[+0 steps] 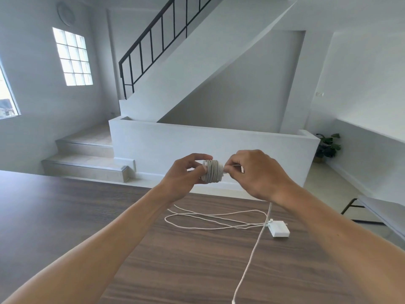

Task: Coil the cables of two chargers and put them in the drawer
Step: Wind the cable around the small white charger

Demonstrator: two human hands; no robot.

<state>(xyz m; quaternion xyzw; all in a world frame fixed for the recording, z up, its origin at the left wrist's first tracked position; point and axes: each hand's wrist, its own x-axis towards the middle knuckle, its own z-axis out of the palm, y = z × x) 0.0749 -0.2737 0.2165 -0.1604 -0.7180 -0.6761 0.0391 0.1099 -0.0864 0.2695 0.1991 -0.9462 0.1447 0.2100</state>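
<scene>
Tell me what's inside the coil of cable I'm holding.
A white charger end pokes out of the coil beside the left hand; the wraps hide the rest of it.

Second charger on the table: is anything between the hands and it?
No solid obstacle. The unwound tail hanging from the right hand crosses the loose cable right beside the second charger. Both hands are busy: the left hand grips the first charger, the right pinches its cable.

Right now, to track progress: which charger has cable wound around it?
The raised charger in the left hand, right hand pinching its cord; the other charger lies on the table, cable loose.
</scene>
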